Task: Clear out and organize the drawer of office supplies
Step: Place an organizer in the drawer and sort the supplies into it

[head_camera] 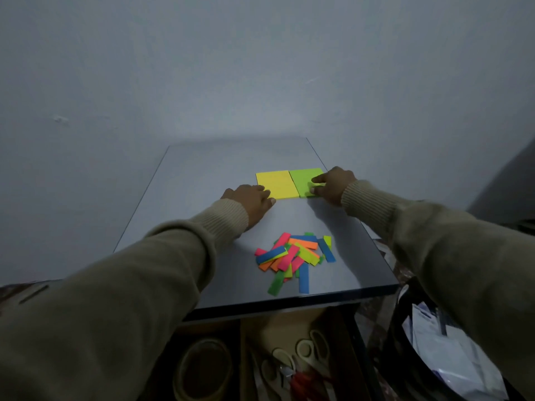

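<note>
On the grey table top (179, 198) a yellow pad of sticky notes (276, 185) and a green pad (304, 179) lie side by side, edges touching. My left hand (252, 199) lies flat on the table, its fingertips against the yellow pad's left edge. The fingers of my right hand (333, 185) rest on the green pad's right part, index finger stretched over it. A loose heap of coloured paper strips (295, 256) lies nearer to me. Below the table's front edge the open drawer (278, 354) holds scissors (307, 351) and a roll of tape (202, 369).
A black bin (451, 357) with white bags stands at the right of the drawer. A bare wall rises behind the table. The table's right edge runs close beside my right hand.
</note>
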